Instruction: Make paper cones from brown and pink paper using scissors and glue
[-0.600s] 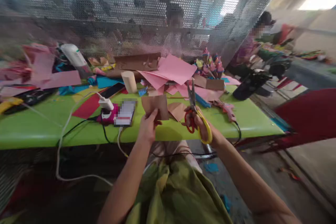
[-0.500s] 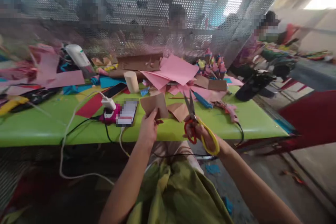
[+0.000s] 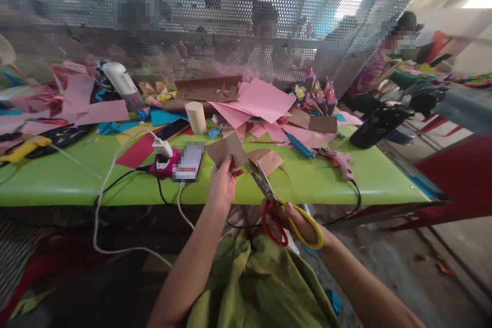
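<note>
Left hand point(image 3: 222, 186) pinching brown paper point(image 3: 226, 149), right hand point(image 3: 294, 220) gripping scissors point(image 3: 273, 199)

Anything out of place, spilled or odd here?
Mostly clutter: pink paper lies heaped across the back of the table, a white cable dangles off its front edge, and scraps lie on the floor. Nothing looks broken or spilled.

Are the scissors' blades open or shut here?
Open: the blades of the scissors part toward their tips, near the brown paper piece in the left hand; the right hand grips the handles.
</note>
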